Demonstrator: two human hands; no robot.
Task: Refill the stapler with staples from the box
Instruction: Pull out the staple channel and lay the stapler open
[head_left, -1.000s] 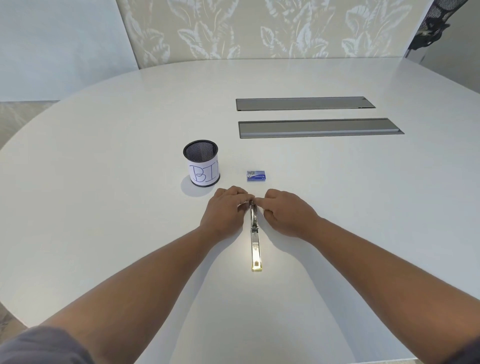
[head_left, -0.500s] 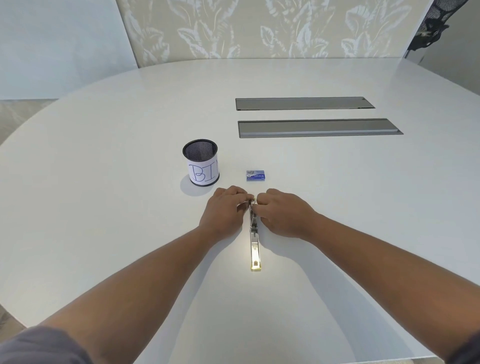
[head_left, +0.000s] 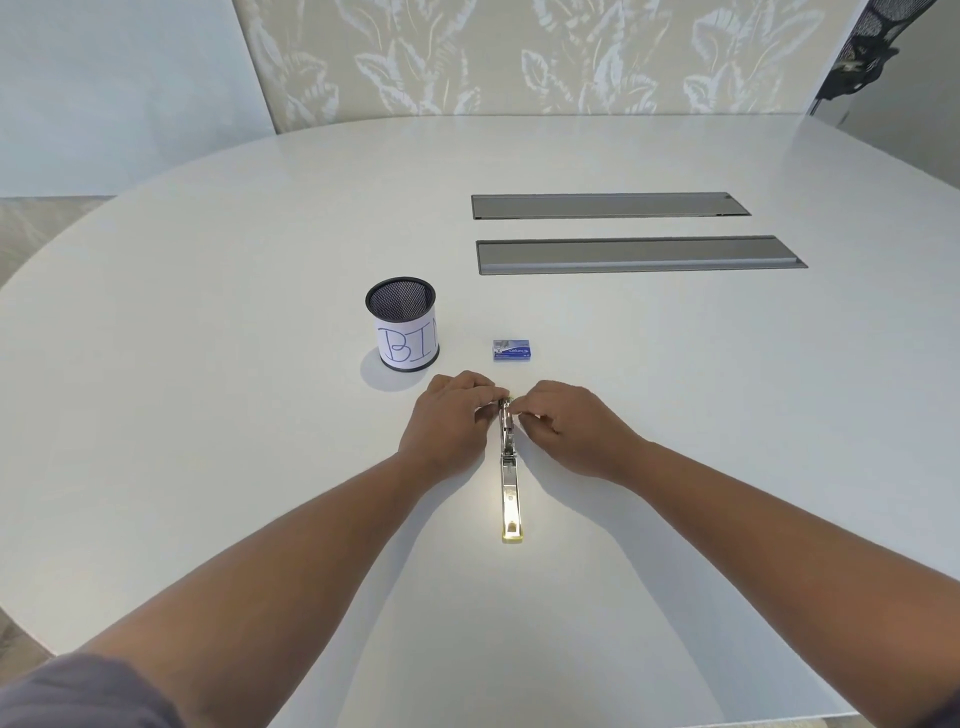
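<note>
A silver stapler (head_left: 509, 483) lies flat and unfolded on the white table (head_left: 208, 415), its yellow-tipped end toward me. My left hand (head_left: 449, 426) and my right hand (head_left: 576, 426) both pinch its far end from either side, fingertips meeting at the top. What lies between the fingertips is too small to tell. A small blue staple box (head_left: 511, 349) rests just beyond the hands, apart from them.
A black mesh cup (head_left: 402, 330) with a paper label reading "BIN" stands left of the box. Two long grey cable hatches (head_left: 639, 254) are set into the table further back. A black chair (head_left: 862, 52) is at the far right.
Both hands stay at the stapler's far end. The right hand's fingers have shifted slightly along the stapler; the stapler itself has barely moved.
</note>
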